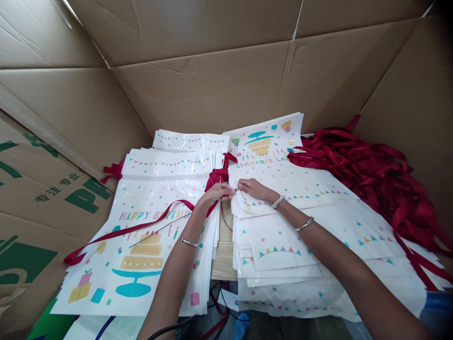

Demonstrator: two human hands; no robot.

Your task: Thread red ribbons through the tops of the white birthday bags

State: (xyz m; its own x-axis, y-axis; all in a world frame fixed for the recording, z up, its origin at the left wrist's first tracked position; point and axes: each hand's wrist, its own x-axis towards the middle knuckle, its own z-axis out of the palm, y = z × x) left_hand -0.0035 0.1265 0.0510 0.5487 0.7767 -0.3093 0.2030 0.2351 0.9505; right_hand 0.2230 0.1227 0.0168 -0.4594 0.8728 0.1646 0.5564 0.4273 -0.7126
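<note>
My left hand (220, 191) is closed in a pinch on a long thin dark rod (159, 230), which slants down to the left over the printed bags. A dark red ribbon (164, 215) runs by this hand and trails leftward. Right beside it, my right hand (255, 189) has its fingers closed at the left edge of a white plastic bag (300, 189) with coloured bunting. A short dark tip shows between the two hands; the fingers hide how it meets the bag. Gathered red ribbon (217, 175) lies just behind my left hand.
Left lies a stack of "Happy Birthday" cake bags (138, 278); more bags (283, 255) are layered on the right. A large heap of red ribbon (375, 174) fills the right back. Cardboard walls (219, 89) surround the wooden tabletop (225, 250). Cables (226, 302) hang below its front edge.
</note>
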